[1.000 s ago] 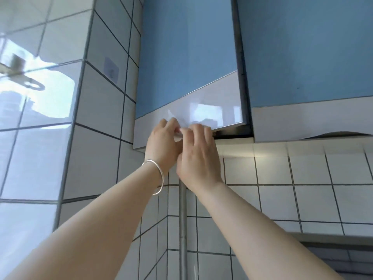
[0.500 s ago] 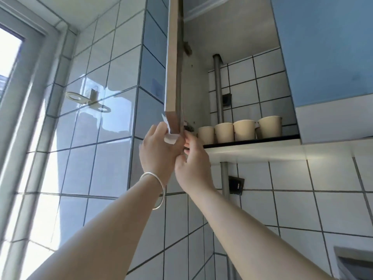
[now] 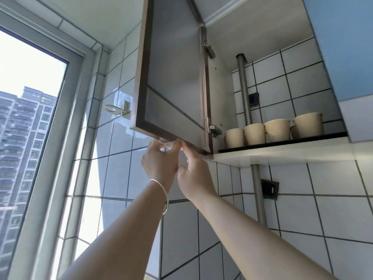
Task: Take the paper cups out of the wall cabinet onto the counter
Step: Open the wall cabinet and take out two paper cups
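Swung well past its edge-on position of half a second ago, the brown-framed grey cabinet door (image 3: 173, 77) now stands wide open toward the tiled side wall, and both hands have travelled left with its bottom edge. The left hand (image 3: 159, 160), a silver bangle (image 3: 161, 196) on its wrist, pinches a small whitish tab (image 3: 167, 145) at the door's underside between thumb and fingers. The right hand (image 3: 194, 174) is loosely curled, its fingertips touching the same lower edge just beside the left; whether it truly grips anything I cannot tell.

Four cream paper cups (image 3: 277, 129) stand upright in a row on the dark shelf (image 3: 282, 141) inside the wall cabinet, close together, with what may be another half hidden behind the right-hand one. No counter is in view.

The door looks open enough. The sensible course is to let go of it gently so it does not swing back, then reach in with one hand and take the nearest cup by its wall without squeezing, since thin paper crumples easily.
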Demonstrator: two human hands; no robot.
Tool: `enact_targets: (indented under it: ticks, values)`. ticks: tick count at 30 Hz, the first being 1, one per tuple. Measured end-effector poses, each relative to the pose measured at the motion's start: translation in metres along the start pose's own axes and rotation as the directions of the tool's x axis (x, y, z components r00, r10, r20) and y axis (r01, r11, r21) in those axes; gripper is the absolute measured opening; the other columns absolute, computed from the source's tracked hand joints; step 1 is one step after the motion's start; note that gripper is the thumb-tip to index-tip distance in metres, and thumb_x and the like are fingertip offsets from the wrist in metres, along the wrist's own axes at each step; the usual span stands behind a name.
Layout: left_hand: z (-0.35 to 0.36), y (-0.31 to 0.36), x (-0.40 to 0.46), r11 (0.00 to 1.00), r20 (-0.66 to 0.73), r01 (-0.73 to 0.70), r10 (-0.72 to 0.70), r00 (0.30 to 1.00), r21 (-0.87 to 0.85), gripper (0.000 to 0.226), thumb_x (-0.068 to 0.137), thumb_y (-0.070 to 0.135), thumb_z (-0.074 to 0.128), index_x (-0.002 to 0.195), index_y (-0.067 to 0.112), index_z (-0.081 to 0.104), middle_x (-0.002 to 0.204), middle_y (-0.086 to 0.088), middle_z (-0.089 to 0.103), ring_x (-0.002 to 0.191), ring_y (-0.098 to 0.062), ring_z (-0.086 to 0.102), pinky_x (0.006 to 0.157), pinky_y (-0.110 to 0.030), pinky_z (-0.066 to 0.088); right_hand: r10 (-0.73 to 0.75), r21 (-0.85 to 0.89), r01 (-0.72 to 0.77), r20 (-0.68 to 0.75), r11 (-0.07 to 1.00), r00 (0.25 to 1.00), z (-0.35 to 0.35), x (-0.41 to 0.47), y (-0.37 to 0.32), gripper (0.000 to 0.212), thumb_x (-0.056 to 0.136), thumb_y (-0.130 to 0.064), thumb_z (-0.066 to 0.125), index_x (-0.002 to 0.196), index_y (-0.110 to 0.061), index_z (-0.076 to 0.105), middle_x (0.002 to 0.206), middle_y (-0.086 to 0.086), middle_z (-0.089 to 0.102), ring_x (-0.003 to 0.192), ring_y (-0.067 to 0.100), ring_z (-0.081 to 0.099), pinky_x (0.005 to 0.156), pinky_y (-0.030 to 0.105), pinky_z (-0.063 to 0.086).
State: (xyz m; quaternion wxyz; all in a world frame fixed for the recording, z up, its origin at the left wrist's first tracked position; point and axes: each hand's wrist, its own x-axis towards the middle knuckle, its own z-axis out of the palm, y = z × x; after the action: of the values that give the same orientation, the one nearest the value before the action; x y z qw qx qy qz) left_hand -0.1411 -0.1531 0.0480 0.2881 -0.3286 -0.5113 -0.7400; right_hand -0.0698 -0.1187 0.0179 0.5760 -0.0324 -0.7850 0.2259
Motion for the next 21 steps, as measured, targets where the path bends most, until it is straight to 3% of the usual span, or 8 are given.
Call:
enact_targets:
  ticks: [4, 15, 21]
  values:
    - [-0.002, -0.004, 0.005, 0.999, -0.001, 0.031, -0.031, 1.0, 0.022, 0.03, 0.069, 0.051, 0.055, 0.081, 0.025, 0.059, 0.094, 0.003, 0.074, 0.098, -0.021, 0.065, 0.096, -0.044, 0.045, 0.003, -0.033, -0.003, -0.004, 0.999, 1.0, 0.008, 0.0, -0.001, 0.073, 0.081, 0.005, 0.038, 0.145, -0.03, 0.034, 0.147, -0.006, 0.045, 0.136, 0.015, 0.041, 0.11, 0.029, 0.037]
    - [-0.005, -0.014, 0.01, 0.998, -0.025, 0.066, -0.065, 0.998, 0.024, 0.037, 0.067, 0.054, 0.049, 0.084, 0.023, 0.058, 0.1, 0.0, 0.071, 0.104, -0.023, 0.06, 0.099, -0.04, 0.04, -0.046, -0.07, 0.045, -0.013, 0.997, 0.999, 0.018, 0.0, 0.0, 0.073, 0.081, 0.008, 0.037, 0.146, -0.027, 0.035, 0.15, -0.008, 0.041, 0.137, 0.014, 0.038, 0.108, 0.021, 0.032]
    - [0.0, -0.021, 0.005, 0.999, -0.046, 0.043, -0.043, 0.998, -0.009, 0.034, 0.078, 0.051, 0.057, 0.089, 0.018, 0.058, 0.1, 0.004, 0.067, 0.108, -0.02, 0.057, 0.094, -0.035, 0.04, -0.045, -0.057, 0.045, -0.011, 0.997, 0.999, 0.018, 0.002, 0.002, 0.072, 0.081, 0.007, 0.037, 0.145, -0.025, 0.036, 0.15, -0.006, 0.041, 0.137, 0.013, 0.037, 0.108, 0.021, 0.032]
